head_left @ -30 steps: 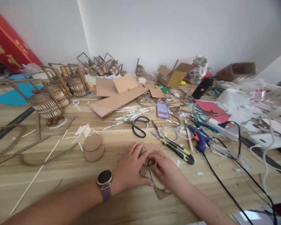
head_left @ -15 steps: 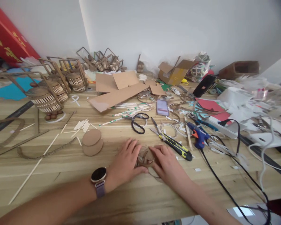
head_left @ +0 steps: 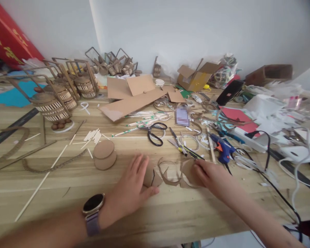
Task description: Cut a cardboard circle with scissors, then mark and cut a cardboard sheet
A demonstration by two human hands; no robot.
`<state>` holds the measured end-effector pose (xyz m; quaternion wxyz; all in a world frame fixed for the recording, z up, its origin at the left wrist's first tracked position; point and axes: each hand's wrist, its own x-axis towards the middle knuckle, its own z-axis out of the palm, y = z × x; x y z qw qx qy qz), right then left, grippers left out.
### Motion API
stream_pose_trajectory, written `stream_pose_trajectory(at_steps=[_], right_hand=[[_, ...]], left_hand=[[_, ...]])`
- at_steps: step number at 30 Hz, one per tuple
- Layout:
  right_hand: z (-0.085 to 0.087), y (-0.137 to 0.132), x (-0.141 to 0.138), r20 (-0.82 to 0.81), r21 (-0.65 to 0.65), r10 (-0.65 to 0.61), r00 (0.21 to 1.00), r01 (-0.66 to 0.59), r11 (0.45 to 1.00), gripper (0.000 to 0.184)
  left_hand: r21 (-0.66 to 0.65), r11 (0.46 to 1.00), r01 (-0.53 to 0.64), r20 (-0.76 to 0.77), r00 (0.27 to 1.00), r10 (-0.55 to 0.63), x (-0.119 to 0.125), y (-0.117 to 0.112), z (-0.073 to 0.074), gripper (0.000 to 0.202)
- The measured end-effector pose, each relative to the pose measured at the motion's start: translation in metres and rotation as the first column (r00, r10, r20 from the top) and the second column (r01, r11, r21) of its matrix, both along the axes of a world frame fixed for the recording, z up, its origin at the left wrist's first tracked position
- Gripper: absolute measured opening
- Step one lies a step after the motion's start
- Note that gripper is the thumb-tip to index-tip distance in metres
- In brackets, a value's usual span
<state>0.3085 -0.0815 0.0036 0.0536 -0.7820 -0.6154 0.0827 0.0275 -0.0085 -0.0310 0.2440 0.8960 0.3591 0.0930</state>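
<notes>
My left hand [head_left: 131,187], with a watch [head_left: 93,204] at the wrist, lies flat with fingers stretched over a piece of brown cardboard scrap [head_left: 153,176]. Thin curved cardboard offcuts [head_left: 170,181] spread between the hands. On the right, my right hand [head_left: 213,174] is closed on another cardboard scrap [head_left: 188,172]; its fingertips are partly hidden. Just beyond that hand lies a yellow-and-black utility knife [head_left: 188,151], its handle partly covered. Two overlapping cardboard discs [head_left: 104,155] rest left of my left hand.
Black-handled scissors [head_left: 155,134] lie ahead, with cardboard sheets [head_left: 131,103] behind them. A blue glue gun [head_left: 224,150] and its cable are at right. Small lidded baskets with handles [head_left: 50,106] stand at left, near short sticks [head_left: 93,136] and a curved strip [head_left: 54,169].
My hands have moved apart, the left to the left and the right to the right. The cardboard offcuts, bunched between them before, are now spread out. The right hand now partly covers the knife handle.
</notes>
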Motion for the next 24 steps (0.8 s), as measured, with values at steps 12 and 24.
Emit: stream_pose_trajectory(at_steps=[12,24], right_hand=[[-0.023,0.012,-0.092,-0.63,0.041,-0.017,0.776,0.056,0.998,0.03],[-0.033,0.007,-0.123,-0.945,-0.037,-0.162,0.283,0.401,0.915,0.048]], left_hand=[[-0.15,0.989,-0.009,0.181,0.983,0.036,0.053,-0.027,-0.012,0.06],[-0.394,0.918,0.047,0.495,0.852,0.169,0.044,-0.029,-0.009,0.073]])
